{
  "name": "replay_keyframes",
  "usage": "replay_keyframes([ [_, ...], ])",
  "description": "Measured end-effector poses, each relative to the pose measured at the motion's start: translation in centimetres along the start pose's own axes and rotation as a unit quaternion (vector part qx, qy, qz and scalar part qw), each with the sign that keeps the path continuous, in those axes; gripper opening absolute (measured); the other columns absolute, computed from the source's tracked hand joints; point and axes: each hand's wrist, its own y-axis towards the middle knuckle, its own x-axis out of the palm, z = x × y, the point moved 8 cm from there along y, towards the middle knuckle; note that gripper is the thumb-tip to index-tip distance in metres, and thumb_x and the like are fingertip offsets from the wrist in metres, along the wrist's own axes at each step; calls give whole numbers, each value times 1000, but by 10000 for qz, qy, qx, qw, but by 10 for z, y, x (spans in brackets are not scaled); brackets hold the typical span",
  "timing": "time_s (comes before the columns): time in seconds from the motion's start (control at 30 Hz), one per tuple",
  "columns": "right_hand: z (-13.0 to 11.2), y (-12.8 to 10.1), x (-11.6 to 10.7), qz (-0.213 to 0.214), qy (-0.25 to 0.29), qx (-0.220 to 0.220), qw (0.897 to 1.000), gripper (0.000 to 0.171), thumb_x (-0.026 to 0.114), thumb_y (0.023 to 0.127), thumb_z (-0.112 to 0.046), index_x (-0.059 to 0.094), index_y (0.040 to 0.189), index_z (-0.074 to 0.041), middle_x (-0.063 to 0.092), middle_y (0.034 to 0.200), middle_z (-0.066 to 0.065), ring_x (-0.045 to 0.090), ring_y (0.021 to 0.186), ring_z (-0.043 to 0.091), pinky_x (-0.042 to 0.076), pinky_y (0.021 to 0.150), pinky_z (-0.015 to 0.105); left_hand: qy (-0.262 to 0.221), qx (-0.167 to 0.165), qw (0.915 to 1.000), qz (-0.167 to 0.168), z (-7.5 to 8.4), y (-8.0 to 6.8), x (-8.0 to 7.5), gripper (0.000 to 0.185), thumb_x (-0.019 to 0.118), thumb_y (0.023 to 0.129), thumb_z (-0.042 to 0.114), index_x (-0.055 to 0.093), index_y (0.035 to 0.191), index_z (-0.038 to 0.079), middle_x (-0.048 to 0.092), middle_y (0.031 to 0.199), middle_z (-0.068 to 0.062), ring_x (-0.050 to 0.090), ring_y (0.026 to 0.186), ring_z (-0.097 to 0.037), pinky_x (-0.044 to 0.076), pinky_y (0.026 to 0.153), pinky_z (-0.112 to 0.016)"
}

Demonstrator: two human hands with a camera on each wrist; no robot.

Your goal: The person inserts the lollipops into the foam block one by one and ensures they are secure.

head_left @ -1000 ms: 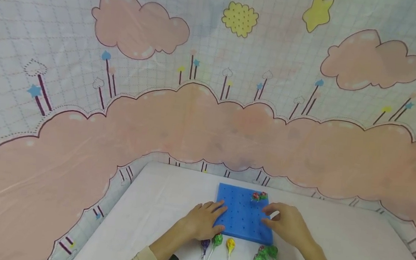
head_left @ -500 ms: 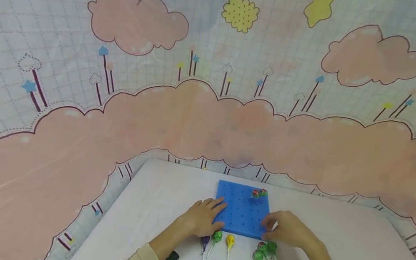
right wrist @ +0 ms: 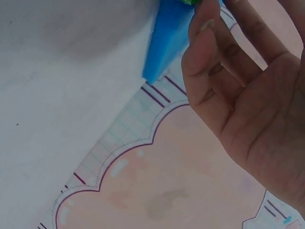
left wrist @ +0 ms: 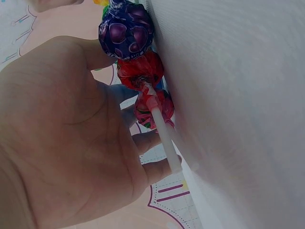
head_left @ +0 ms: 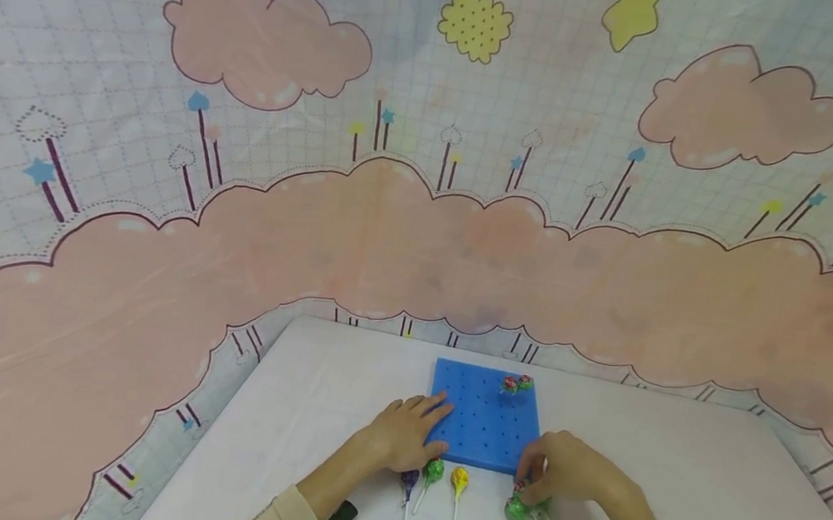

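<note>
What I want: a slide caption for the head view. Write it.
Left hand resting on a blue perforated board, right hand at a cluster of green lollipops on a white table.

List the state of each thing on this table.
Blue board: flat, two lollipops standing in it
Purple lollipop: wrapped, lying
Left green lollipop: lying
Yellow lollipop: lying
Red lollipop: wrapped
Right green lollipops: lying clustered
Left grip: resting on board
Right grip: curled at right green lollipops, hold unclear
</note>
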Motion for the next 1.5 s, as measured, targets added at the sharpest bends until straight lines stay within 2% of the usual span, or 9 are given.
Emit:
replay_keyframes([
  [0.2,-1,2,5,8,3,221,9998,22,92,73,-8,77,85,-19,65,79,-3,58,76,19,50,63,32,-37,-4,10000,5,0,-1,-1,66,51,106,53,38,163,22,30,171,-1,37,152,-31,36,121,-54],
  [0.4,-3,6,18,-163,138,347,9992,23,92,75,-6,77,86,-19,68,79,-6,61,74,18,58,68,36,-45,37,10000,14,0,1,1,66,51,106,53,38,163,22,30,171,-1,37,152,-31,36,120,-55],
  [0.7,-10,4,18,-148,-51,30,9999,22,93,74,-7,77,82,-20,65,73,-8,58,68,16,53,60,29,-63,34,10000,-14,0,1,1,66,51,106,53,37,163,22,29,171,-1,36,153,-31,35,121,-54],
  [1.03,-15,0,10,-104,-105,112,9998,21,92,76,-10,75,83,-20,65,74,-7,58,71,17,52,62,30,-69,83,9999,55,-1,0,3,66,50,107,53,37,163,21,29,171,-3,36,153,-32,35,121,-56],
  [1.23,-17,-2,1,110,-107,-119,9998,21,90,78,-7,74,85,-19,65,78,-8,59,73,17,54,63,29,-7,43,10000,18,1,-1,1,66,50,106,54,38,163,22,30,171,-2,37,152,-31,36,120,-55],
  [1.5,-15,-2,-18,762,48,-474,9960,22,86,80,-4,72,91,-17,65,83,-7,59,71,13,54,58,26,26,29,10000,5,1,0,3,67,49,106,54,37,164,22,29,171,-1,36,153,-31,35,120,-55],
])
